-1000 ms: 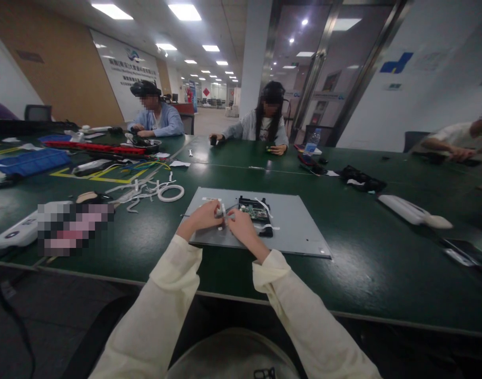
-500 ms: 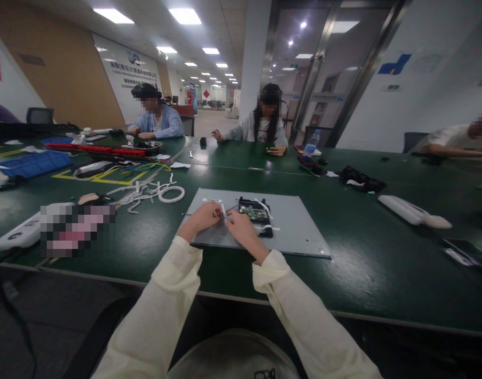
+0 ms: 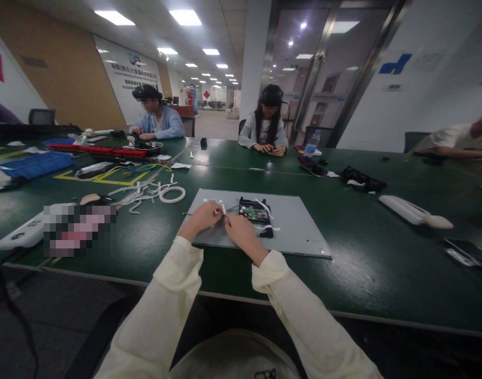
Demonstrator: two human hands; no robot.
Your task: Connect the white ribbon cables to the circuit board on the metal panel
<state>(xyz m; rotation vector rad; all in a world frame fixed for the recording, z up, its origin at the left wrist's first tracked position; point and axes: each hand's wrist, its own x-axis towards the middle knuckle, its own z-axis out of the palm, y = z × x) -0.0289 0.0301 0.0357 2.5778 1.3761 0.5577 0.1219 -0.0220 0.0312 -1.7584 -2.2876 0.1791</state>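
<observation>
White strip lies between left grip and right grip, fingertips of both together.

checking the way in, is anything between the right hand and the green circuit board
Nothing visible stands between the right hand and the green circuit board; the slanting white strip lies along the board's right side.

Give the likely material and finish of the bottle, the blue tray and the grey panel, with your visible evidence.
Bottle: probably clear, glossy plastic; the background shows through it.
Blue tray: likely opaque plastic, judging by its even colour.
Grey panel: flat, smooth, satin-looking; painted metal or plastic, I cannot tell which.
</observation>
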